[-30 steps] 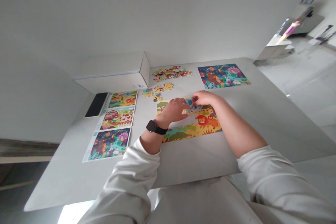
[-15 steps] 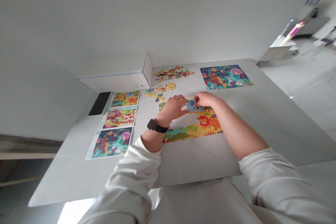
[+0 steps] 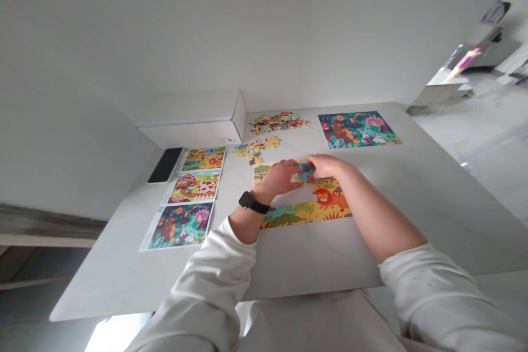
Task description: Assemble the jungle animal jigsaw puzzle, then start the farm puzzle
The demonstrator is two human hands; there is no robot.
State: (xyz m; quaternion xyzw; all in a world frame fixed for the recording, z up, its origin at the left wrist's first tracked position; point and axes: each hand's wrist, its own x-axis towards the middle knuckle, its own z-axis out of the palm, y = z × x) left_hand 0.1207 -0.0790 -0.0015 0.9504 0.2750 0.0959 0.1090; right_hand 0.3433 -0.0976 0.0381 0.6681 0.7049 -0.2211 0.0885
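A partly assembled jigsaw puzzle lies on the table before me, with a lion, a crocodile and trees on yellow ground. Over its upper part, my left hand has fingers and thumb curled round the left side of a blue puzzle piece. From the right, my right hand pinches the same blue area, its fingertips partly hidden. Whether this is one piece or a few joined ones I cannot tell. Several loose yellow pieces lie just beyond my left hand.
A heap of mixed puzzle pieces lies near the wall. Right of it is a finished dark-blue puzzle. On the left are a reference sheet with three pictures, a black phone and a white box.
My view has shifted slightly, so the table sits a little lower. My hands stay over the same part of the puzzle, and my fingers have shifted a little around the blue piece.
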